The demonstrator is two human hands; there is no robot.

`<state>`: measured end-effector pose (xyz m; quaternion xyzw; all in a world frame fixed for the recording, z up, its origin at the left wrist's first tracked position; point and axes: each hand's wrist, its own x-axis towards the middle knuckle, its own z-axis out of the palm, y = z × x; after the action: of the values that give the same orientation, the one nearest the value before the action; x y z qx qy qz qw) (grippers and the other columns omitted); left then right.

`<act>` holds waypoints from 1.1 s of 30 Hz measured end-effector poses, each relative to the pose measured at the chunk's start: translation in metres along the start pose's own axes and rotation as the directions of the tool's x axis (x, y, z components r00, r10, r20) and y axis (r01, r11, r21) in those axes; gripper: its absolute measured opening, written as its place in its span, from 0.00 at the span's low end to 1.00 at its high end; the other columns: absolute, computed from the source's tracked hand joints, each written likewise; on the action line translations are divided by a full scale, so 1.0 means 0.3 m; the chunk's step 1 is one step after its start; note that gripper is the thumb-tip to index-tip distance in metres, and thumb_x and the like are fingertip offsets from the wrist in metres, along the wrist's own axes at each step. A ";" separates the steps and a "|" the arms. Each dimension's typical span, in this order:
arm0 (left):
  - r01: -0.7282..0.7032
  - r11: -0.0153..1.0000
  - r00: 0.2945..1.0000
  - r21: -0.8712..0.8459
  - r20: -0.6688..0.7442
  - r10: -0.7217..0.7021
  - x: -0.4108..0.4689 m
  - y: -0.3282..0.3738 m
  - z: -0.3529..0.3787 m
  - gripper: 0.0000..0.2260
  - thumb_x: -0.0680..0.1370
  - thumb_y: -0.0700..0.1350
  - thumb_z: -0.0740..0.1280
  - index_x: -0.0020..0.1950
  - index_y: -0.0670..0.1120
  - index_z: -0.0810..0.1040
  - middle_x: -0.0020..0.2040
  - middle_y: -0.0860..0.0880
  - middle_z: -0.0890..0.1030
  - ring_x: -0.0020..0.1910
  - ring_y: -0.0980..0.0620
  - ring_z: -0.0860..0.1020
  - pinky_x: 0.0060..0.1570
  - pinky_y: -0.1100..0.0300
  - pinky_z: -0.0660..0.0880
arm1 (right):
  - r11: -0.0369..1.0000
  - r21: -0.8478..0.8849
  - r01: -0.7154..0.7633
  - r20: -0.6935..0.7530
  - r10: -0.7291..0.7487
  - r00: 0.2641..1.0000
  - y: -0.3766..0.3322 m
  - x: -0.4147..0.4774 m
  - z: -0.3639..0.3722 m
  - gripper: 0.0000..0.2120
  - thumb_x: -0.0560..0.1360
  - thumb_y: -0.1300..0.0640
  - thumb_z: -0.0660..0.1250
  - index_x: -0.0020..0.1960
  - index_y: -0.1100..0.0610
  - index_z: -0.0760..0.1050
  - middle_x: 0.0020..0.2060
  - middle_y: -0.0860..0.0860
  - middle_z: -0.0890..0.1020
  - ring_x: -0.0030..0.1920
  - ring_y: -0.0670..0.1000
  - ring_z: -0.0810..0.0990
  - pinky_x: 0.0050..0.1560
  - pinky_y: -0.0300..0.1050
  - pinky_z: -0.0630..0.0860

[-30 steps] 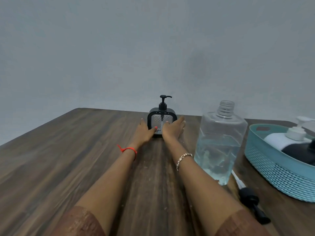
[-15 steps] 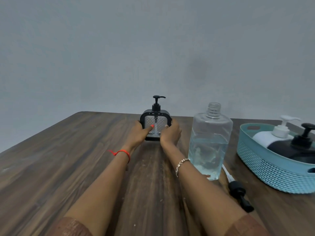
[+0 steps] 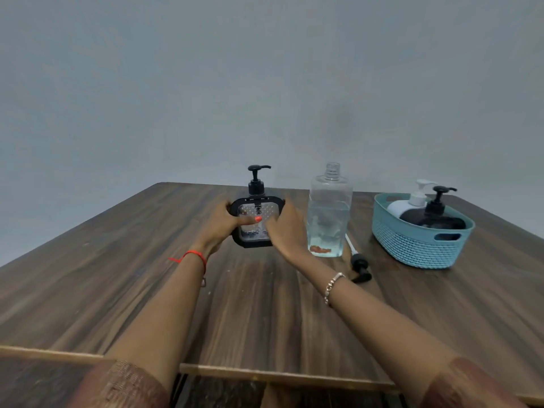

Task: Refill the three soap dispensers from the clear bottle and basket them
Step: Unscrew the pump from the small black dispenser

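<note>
A square clear dispenser with a black frame and black pump (image 3: 256, 213) sits mid-table, tilted slightly toward me. My left hand (image 3: 226, 223) grips its left side, thumb across the front. My right hand (image 3: 287, 228) is on its right side, blurred, fingers against the frame. To the right stands the uncapped clear bottle (image 3: 329, 213), partly full of pale liquid. A teal basket (image 3: 412, 245) further right holds a white dispenser (image 3: 409, 201) and a black dispenser (image 3: 435, 216).
A loose black pump with a white tube (image 3: 357, 263) lies on the wooden table (image 3: 117, 275) between the bottle and the basket. The table's near edge runs along the bottom. A plain grey wall stands behind.
Both hands have drawn the square dispenser toward me across the table. The view has tilted so the near table edge and whole basket show.
</note>
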<state>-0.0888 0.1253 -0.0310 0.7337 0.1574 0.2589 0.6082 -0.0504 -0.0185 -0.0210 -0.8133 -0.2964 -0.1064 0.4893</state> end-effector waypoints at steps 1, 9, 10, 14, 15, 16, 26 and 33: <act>0.001 1.000 1.000 0.009 0.009 -0.001 -0.028 0.004 0.007 0.26 0.63 0.38 0.78 0.56 0.39 0.70 0.48 0.43 0.80 0.48 0.44 0.80 0.50 0.50 0.79 | 1.000 0.000 0.004 0.005 -0.004 1.000 0.002 -0.023 -0.020 0.13 0.73 0.57 0.56 0.55 0.60 0.70 0.49 0.55 0.78 0.49 0.56 0.77 0.49 0.53 0.77; -0.065 0.997 0.996 -0.034 0.051 0.067 -0.179 0.063 0.089 0.20 0.64 0.35 0.77 0.51 0.42 0.73 0.42 0.48 0.81 0.41 0.51 0.81 0.42 0.59 0.78 | 0.981 0.187 0.060 -0.039 -0.053 0.998 -0.007 -0.079 -0.193 0.20 0.70 0.45 0.69 0.56 0.57 0.76 0.54 0.53 0.76 0.59 0.53 0.74 0.62 0.53 0.70; -0.080 0.997 0.995 -0.011 0.066 0.080 -0.188 0.067 0.096 0.19 0.64 0.35 0.77 0.49 0.44 0.73 0.41 0.49 0.82 0.41 0.52 0.81 0.43 0.60 0.77 | 0.980 0.186 0.069 -0.037 -0.064 0.997 -0.007 -0.073 -0.199 0.21 0.68 0.43 0.70 0.54 0.55 0.76 0.53 0.51 0.76 0.59 0.53 0.73 0.63 0.56 0.70; -0.112 0.993 0.989 0.026 0.102 0.108 -0.208 0.063 0.134 0.19 0.62 0.34 0.78 0.45 0.46 0.74 0.42 0.47 0.82 0.43 0.49 0.81 0.44 0.58 0.78 | 0.979 0.176 0.102 -0.014 -0.101 0.995 -0.024 -0.061 -0.230 0.12 0.62 0.38 0.72 0.36 0.46 0.78 0.40 0.46 0.82 0.51 0.54 0.78 0.55 0.59 0.73; -0.116 0.993 0.988 0.030 0.105 0.113 -0.210 0.056 0.140 0.19 0.61 0.35 0.79 0.45 0.46 0.74 0.42 0.47 0.82 0.44 0.49 0.81 0.45 0.57 0.78 | 0.977 0.186 0.106 0.007 -0.109 0.994 -0.026 -0.059 -0.240 0.11 0.63 0.41 0.73 0.35 0.47 0.78 0.36 0.46 0.82 0.47 0.52 0.79 0.52 0.56 0.74; -0.117 0.993 0.988 0.029 0.110 0.113 -0.211 0.051 0.143 0.20 0.61 0.36 0.79 0.46 0.44 0.75 0.43 0.46 0.82 0.45 0.48 0.82 0.46 0.55 0.78 | 0.973 0.205 0.109 0.040 -0.120 0.992 -0.021 -0.054 -0.248 0.09 0.65 0.46 0.74 0.35 0.50 0.79 0.33 0.46 0.81 0.42 0.49 0.79 0.49 0.51 0.75; -0.074 0.997 0.965 -0.028 0.249 0.078 -0.224 0.032 0.153 0.32 0.53 0.43 0.80 0.54 0.37 0.77 0.49 0.41 0.83 0.49 0.45 0.82 0.51 0.51 0.79 | 0.922 0.379 0.085 0.384 -0.240 0.892 0.056 -0.014 -0.346 0.05 0.71 0.63 0.70 0.47 0.60 0.81 0.44 0.57 0.83 0.44 0.46 0.80 0.46 0.31 0.75; -0.061 0.998 0.984 -0.033 0.169 0.065 -0.225 0.041 0.191 0.17 0.62 0.29 0.76 0.46 0.42 0.76 0.38 0.50 0.81 0.35 0.58 0.81 0.34 0.68 0.76 | 0.854 0.510 -0.105 0.439 -0.154 0.885 0.086 0.019 -0.352 0.14 0.72 0.67 0.67 0.58 0.66 0.76 0.49 0.55 0.83 0.51 0.51 0.80 0.56 0.38 0.75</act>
<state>-0.1121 0.0393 -0.0389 0.7493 0.0782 0.2168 0.6208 -0.0183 -0.1159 0.0154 -0.6478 -0.4331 0.1690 0.6035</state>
